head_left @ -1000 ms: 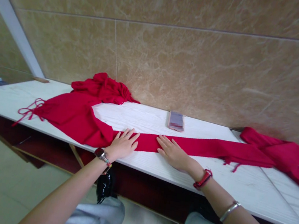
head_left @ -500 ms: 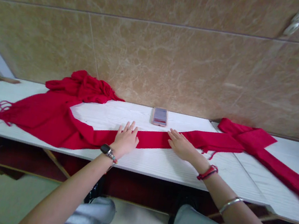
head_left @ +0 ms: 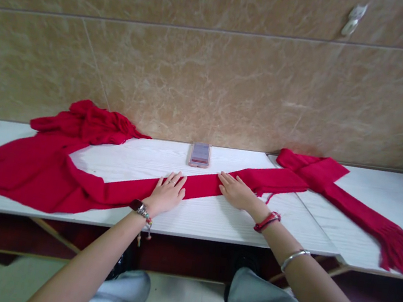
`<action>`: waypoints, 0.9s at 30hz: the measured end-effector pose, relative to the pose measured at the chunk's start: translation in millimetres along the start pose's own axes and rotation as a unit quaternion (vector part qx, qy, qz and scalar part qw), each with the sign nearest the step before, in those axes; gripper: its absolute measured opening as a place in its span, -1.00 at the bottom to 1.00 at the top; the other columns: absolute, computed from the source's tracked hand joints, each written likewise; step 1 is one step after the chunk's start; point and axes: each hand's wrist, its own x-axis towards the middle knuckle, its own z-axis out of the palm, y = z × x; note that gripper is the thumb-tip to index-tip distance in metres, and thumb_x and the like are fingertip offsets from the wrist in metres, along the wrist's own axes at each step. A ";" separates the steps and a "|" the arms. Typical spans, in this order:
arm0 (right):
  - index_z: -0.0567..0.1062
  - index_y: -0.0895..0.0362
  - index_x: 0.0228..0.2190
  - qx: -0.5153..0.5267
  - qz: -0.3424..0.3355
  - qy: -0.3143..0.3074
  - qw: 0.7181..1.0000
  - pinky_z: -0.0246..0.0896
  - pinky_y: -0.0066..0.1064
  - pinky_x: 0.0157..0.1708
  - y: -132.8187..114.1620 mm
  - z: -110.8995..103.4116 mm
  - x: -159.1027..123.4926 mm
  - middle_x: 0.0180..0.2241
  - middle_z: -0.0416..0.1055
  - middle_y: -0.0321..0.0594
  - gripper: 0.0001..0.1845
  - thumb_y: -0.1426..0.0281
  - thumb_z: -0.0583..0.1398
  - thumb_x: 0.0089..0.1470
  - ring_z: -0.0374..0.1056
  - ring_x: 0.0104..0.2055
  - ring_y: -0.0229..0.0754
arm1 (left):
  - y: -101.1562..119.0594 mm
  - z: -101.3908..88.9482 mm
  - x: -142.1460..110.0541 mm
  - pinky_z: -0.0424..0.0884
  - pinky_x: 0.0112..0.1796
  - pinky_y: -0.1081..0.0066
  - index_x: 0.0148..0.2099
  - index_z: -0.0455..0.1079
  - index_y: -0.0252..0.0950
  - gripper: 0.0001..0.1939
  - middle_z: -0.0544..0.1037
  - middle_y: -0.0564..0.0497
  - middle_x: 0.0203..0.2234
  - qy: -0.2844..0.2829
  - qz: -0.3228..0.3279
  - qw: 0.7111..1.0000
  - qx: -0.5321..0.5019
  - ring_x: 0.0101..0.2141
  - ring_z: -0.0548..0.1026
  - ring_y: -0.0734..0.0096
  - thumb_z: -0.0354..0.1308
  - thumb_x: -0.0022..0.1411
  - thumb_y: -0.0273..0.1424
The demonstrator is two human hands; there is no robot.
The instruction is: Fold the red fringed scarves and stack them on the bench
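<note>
A long red scarf point(head_left: 201, 186) lies across the white tabletop, folded into a narrow flat strip in the middle. My left hand point(head_left: 168, 194) rests palm down on this strip, fingers stretched out. To its right, my right hand point(head_left: 235, 190) also lies flat on the strip, its fingers extended. Between the two hands the cloth looks smooth. Toward the left the fabric widens into a loose, wrinkled spread point(head_left: 39, 170) with fringe at its far left end. Neither hand grips the cloth.
Behind the strip lies a phone point(head_left: 200, 155), near the tiled wall point(head_left: 197, 83). A bunched red cloth point(head_left: 94, 122) sits at the back left. Another red fringed scarf point(head_left: 354, 210) lies folded across itself at the right. Open shelves point(head_left: 184, 256) show below the tabletop's front edge.
The view has turned slightly, so the wall fixture, phone and scarves appear farther left. Both hands stay flat on the strip, with little visible movement over the cloth.
</note>
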 end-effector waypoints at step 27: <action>0.25 0.15 0.09 0.045 0.016 -0.018 0.999 -0.10 0.02 0.11 44.6 -4.6 -20.4 0.14 0.16 -0.03 -0.52 0.36 -0.16 0.20 0.00 0.20 -0.05 | 79.0 -7.1 52.5 -0.13 0.13 -0.01 0.30 -0.16 -0.35 -0.38 -0.22 -0.10 0.27 -0.020 0.061 0.997 -0.046 0.24 -0.24 0.13 -0.36 0.30 -0.12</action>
